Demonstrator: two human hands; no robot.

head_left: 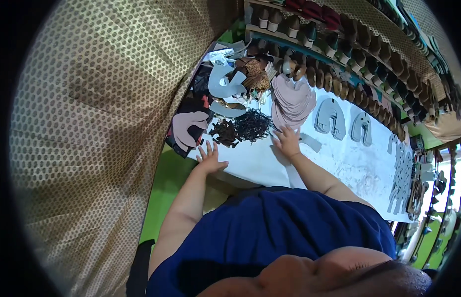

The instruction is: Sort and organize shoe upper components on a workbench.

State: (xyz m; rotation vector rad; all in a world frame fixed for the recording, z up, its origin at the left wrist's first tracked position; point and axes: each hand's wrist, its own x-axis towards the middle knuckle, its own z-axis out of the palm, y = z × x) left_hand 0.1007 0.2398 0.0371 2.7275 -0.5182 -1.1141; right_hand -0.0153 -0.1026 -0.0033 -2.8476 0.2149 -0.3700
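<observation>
My left hand (209, 159) rests at the table's front left corner with its fingers spread and nothing in it. Just beyond its fingertips lie a heap of small dark brown strips (225, 133) and a mauve curved shoe-upper piece (188, 127). Flat on the white table, my right hand (289, 142) has its fingers apart, at the lower edge of a stack of mauve shoe-upper pieces (293, 101). Beside its wrist is a grey strip (310, 143). Between the two hands, farther in, sits a tangle of thin black strips (253, 124).
Grey cut pieces (331, 121) lie across the white table (359, 166) to the right. More grey pieces (223, 85) and leopard-print material (255, 74) are at the back left. Shelves of shoes (334, 44) line the back. A patterned curtain (101, 123) hangs at left.
</observation>
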